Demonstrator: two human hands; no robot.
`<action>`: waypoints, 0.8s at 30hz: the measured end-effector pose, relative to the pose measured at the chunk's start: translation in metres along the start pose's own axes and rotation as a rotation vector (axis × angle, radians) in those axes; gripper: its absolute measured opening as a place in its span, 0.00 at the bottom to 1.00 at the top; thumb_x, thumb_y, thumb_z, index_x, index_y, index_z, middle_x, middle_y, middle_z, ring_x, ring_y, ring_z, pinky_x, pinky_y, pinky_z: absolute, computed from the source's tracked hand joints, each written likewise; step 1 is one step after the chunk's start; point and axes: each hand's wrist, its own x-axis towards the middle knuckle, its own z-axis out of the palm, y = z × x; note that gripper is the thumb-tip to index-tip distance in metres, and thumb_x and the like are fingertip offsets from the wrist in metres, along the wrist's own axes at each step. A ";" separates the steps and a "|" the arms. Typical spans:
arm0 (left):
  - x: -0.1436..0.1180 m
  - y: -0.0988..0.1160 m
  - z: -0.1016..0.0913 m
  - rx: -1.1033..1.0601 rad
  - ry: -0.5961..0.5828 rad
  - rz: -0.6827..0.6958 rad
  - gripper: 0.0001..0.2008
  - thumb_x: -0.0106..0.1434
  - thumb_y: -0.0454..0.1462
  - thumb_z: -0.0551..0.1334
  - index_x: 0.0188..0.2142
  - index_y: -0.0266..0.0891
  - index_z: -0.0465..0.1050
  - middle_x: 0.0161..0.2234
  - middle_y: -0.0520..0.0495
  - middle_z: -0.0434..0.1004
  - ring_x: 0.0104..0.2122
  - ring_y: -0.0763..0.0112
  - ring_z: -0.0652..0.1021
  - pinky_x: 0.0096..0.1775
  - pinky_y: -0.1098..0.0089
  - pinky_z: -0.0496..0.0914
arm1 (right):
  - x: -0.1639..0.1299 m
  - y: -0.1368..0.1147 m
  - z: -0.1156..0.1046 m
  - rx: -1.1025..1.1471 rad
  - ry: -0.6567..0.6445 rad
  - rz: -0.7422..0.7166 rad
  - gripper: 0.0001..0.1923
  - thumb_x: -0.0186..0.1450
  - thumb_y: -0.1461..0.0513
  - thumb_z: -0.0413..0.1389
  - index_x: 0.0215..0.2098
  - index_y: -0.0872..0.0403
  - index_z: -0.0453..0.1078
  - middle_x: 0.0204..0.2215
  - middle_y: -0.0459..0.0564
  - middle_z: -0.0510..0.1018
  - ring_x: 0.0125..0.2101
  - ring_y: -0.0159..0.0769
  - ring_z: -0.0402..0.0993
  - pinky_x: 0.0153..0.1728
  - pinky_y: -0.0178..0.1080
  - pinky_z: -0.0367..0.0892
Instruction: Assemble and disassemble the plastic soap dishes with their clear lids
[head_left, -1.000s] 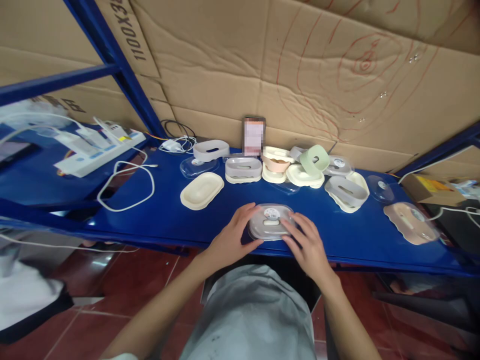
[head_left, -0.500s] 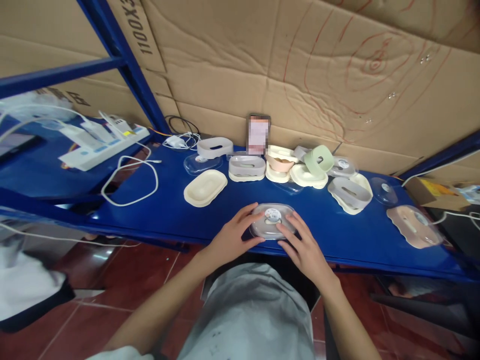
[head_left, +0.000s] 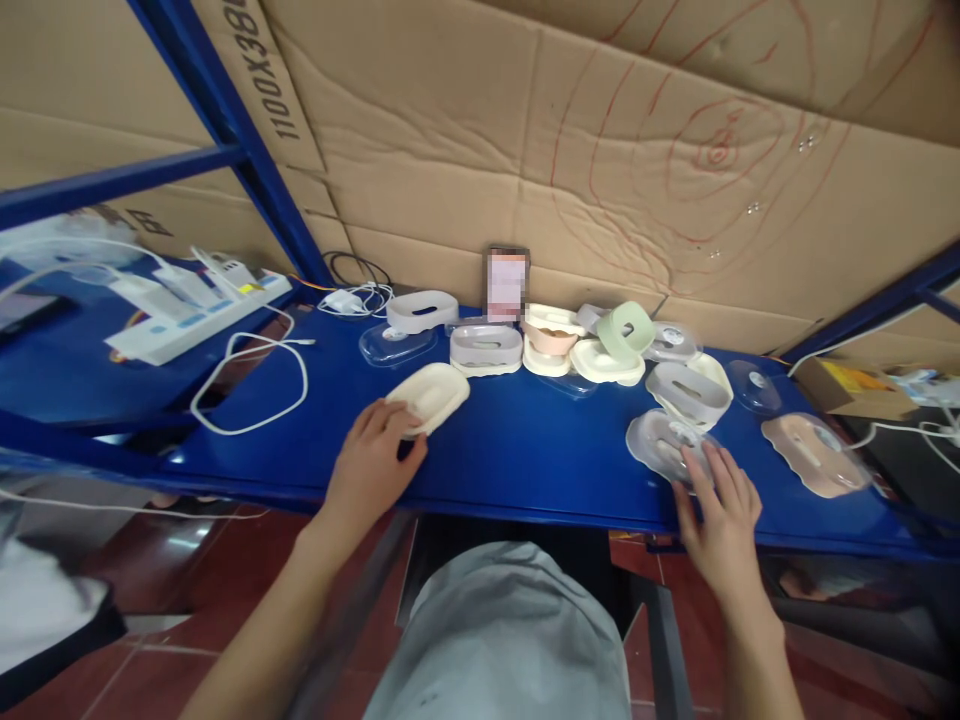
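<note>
My left hand [head_left: 375, 455] pinches the near left edge of a shallow cream oval tray [head_left: 433, 393], which looks like a soap dish base. The tray is slightly tilted over the blue table. To the right, my right hand [head_left: 724, 510] has its fingers on the clear lid of a grey soap dish [head_left: 660, 446]; its thumb is at the near edge. A white round label shows on that lid. Just behind it, a grey ring-shaped part [head_left: 688, 392] sits on a cream base. A pink lidded dish [head_left: 814, 455] lies farther right.
Along the back of the blue table [head_left: 517, 450] stand a grey ring [head_left: 422, 311], clear lids [head_left: 397, 343], a green ring [head_left: 627, 330] and stacked cream and pink parts. A phone [head_left: 506, 285] leans on the cardboard. A power strip [head_left: 199, 320] and white cable [head_left: 251, 432] lie left.
The grey lidded dish has moved from in front of me to the right under my right hand. My left hand has left it, moved left and taken hold of the cream tray.
</note>
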 end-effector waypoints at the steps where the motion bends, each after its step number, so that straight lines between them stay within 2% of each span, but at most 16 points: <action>1: -0.002 0.008 0.002 -0.044 -0.031 0.060 0.07 0.72 0.37 0.60 0.46 0.40 0.76 0.55 0.37 0.81 0.64 0.43 0.75 0.66 0.44 0.71 | 0.005 -0.008 0.002 0.031 -0.006 -0.010 0.32 0.78 0.59 0.54 0.78 0.42 0.55 0.71 0.61 0.68 0.73 0.61 0.62 0.69 0.66 0.60; 3: -0.004 0.029 0.005 -0.128 -0.131 0.165 0.06 0.71 0.35 0.60 0.45 0.42 0.74 0.58 0.41 0.80 0.66 0.47 0.73 0.67 0.46 0.70 | 0.016 -0.035 0.010 0.133 -0.061 -0.090 0.34 0.78 0.59 0.54 0.79 0.42 0.52 0.73 0.60 0.67 0.74 0.58 0.60 0.70 0.63 0.60; 6: -0.001 0.057 0.008 -0.232 -0.288 0.287 0.06 0.72 0.35 0.59 0.46 0.43 0.74 0.63 0.43 0.78 0.71 0.50 0.69 0.70 0.45 0.66 | 0.033 -0.080 0.023 0.273 -0.217 -0.273 0.34 0.79 0.58 0.53 0.80 0.43 0.50 0.75 0.57 0.63 0.75 0.53 0.58 0.71 0.63 0.60; 9: 0.011 0.066 0.012 -0.346 -0.372 0.409 0.11 0.76 0.34 0.55 0.52 0.44 0.74 0.67 0.43 0.74 0.73 0.57 0.67 0.72 0.48 0.63 | 0.045 -0.107 0.033 0.356 -0.377 -0.358 0.30 0.80 0.56 0.52 0.78 0.43 0.55 0.74 0.54 0.65 0.75 0.50 0.58 0.72 0.62 0.59; 11: 0.026 0.062 0.015 -0.383 -0.359 0.429 0.15 0.78 0.34 0.51 0.58 0.44 0.73 0.69 0.42 0.71 0.72 0.61 0.68 0.71 0.53 0.66 | 0.048 -0.111 0.035 0.400 -0.440 -0.336 0.26 0.80 0.55 0.52 0.75 0.44 0.60 0.72 0.53 0.69 0.74 0.48 0.61 0.71 0.61 0.61; 13: 0.044 0.056 0.020 -0.321 -0.304 0.376 0.18 0.79 0.34 0.49 0.62 0.43 0.71 0.70 0.41 0.70 0.70 0.62 0.70 0.69 0.55 0.68 | 0.048 -0.110 0.036 0.434 -0.437 -0.279 0.24 0.80 0.55 0.52 0.72 0.45 0.64 0.70 0.52 0.71 0.72 0.48 0.63 0.70 0.60 0.64; 15: 0.062 0.050 0.024 -0.150 -0.267 0.291 0.21 0.79 0.34 0.49 0.66 0.41 0.68 0.70 0.38 0.70 0.69 0.57 0.72 0.67 0.51 0.69 | 0.045 -0.108 0.036 0.446 -0.395 -0.232 0.21 0.80 0.56 0.52 0.70 0.46 0.68 0.68 0.53 0.74 0.71 0.48 0.65 0.68 0.58 0.66; 18: 0.082 0.046 0.027 0.064 -0.284 0.226 0.24 0.76 0.34 0.53 0.69 0.39 0.65 0.69 0.35 0.71 0.67 0.48 0.73 0.64 0.47 0.71 | 0.041 -0.108 0.035 0.441 -0.349 -0.209 0.19 0.80 0.57 0.52 0.67 0.47 0.71 0.66 0.53 0.76 0.69 0.48 0.68 0.67 0.57 0.68; 21: 0.093 0.049 0.025 0.096 -0.292 0.236 0.23 0.76 0.35 0.54 0.67 0.40 0.69 0.65 0.36 0.75 0.63 0.48 0.76 0.62 0.48 0.70 | 0.040 -0.111 0.036 0.436 -0.329 -0.202 0.19 0.80 0.57 0.53 0.66 0.48 0.72 0.65 0.54 0.77 0.68 0.48 0.70 0.65 0.56 0.69; 24: 0.107 0.052 0.023 0.119 -0.246 0.197 0.23 0.75 0.35 0.53 0.67 0.37 0.69 0.65 0.30 0.72 0.65 0.42 0.73 0.62 0.45 0.68 | 0.041 -0.112 0.037 0.433 -0.320 -0.201 0.19 0.80 0.57 0.53 0.65 0.48 0.73 0.64 0.55 0.78 0.67 0.49 0.71 0.65 0.57 0.70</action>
